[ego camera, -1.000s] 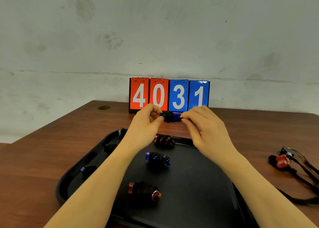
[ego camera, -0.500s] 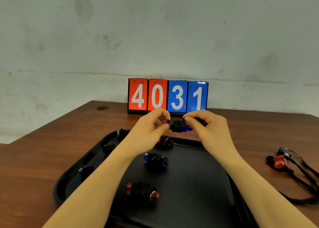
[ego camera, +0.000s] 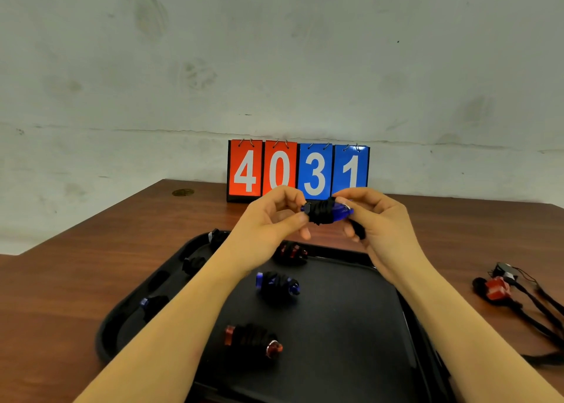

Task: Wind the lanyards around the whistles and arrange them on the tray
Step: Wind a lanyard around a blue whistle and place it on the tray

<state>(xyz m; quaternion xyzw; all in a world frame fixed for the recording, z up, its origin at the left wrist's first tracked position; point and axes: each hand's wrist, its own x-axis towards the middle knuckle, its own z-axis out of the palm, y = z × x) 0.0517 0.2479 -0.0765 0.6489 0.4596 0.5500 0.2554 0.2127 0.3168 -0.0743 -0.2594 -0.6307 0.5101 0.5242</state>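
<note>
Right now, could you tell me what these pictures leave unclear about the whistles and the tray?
- Tray, head view: near edge cut off by the frame's bottom; the forearms cover part of its left side.
- Dark bundles along the tray's left rim: too dark to identify.
- Blue whistle: ends hidden by the left hand and right hand.

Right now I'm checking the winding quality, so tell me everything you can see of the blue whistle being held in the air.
The blue whistle is glossy, translucent-looking blue plastic, lying roughly level above the far edge of the black tray. Black lanyard cord is wound thickly around its middle, leaving both blue ends showing; a small metal ring glints at its right end. The left hand pinches its left end, the right hand its right end, with a short bit of black cord showing by the right fingers.
</note>
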